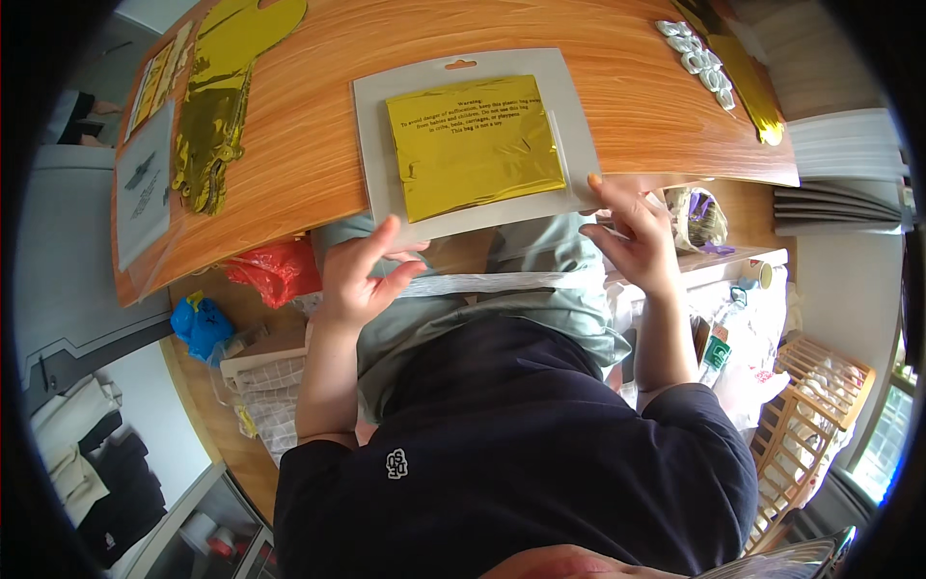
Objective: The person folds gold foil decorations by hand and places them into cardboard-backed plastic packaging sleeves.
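Note:
In front of me, at the near edge of the table, lies a flat package (379, 145): a pale grey backing with a hang hole, apparently in clear plastic. A folded gold foil sheet (473, 159) with dark print shows in its middle. My left hand (359, 275) is at the package's near left corner, thumb and forefinger apart, holding nothing. At the near right corner is my right hand (632, 232), its forefinger stretched to the package's edge and its thumb spread away. Whether either fingertip presses on the package is hard to tell.
Flat gold foil pieces (217, 106) and a clear plastic bag (147, 188) lie on the table's left. Several small white looped items (696, 60) and a gold foil strip (748, 87) sit far right. Below are a red bag (275, 273) and a blue bag (200, 328).

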The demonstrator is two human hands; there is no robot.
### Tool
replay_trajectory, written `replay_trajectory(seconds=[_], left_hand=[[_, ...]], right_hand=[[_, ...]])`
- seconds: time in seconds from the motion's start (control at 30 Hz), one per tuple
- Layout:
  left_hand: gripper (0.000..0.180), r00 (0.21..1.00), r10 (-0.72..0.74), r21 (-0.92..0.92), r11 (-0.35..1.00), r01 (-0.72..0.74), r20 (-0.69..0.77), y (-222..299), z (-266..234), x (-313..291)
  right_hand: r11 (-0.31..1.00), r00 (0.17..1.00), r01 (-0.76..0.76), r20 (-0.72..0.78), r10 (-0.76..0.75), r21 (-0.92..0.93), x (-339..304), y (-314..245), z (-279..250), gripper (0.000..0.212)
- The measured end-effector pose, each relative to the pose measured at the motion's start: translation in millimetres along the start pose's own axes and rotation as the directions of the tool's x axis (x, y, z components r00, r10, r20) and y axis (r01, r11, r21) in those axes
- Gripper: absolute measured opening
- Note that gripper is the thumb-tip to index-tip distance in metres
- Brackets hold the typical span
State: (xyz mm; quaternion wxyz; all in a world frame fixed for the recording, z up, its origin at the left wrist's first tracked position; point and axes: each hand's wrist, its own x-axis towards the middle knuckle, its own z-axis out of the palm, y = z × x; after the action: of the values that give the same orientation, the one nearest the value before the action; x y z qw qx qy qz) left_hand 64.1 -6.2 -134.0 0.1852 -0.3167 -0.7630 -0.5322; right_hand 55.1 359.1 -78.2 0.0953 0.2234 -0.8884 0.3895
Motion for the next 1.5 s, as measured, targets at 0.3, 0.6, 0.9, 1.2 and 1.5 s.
replay_trajectory(seconds=[0.3, 0.6, 0.9, 1.2, 1.5], left_hand=[[0.039, 0.999, 0.007, 0.165, 0.986, -0.014, 0.042, 10, -15, 19], [0.016, 0.992, 0.034, 0.215, 0.977, -0.007, -0.123, 16, -13, 29], [0.020, 0.843, -0.416, -0.290, 0.899, 0.327, -0.341, 17, 17, 2], [0.028, 0.765, -0.506, -0.475, 0.828, 0.300, -0.398, 21, 27, -2], [0.031, 0.663, -0.573, -0.558, 0.784, 0.273, -0.481, 28, 27, -6]], right_hand=[[0.974, 0.995, 0.015, -0.098, 0.007, 0.228, 10, 5, 9, 0.029], [0.902, 0.995, -0.048, -0.059, 0.080, 0.428, 2, 1, 17, 0.022], [0.609, 0.875, -0.245, -0.098, 0.475, 0.755, -1, -6, 35, 0.010], [0.460, 0.816, -0.297, -0.028, 0.577, 0.837, 0, -19, 39, 0.017], [0.366, 0.764, -0.520, 0.229, 0.603, 0.772, -14, -23, 34, 0.024]])
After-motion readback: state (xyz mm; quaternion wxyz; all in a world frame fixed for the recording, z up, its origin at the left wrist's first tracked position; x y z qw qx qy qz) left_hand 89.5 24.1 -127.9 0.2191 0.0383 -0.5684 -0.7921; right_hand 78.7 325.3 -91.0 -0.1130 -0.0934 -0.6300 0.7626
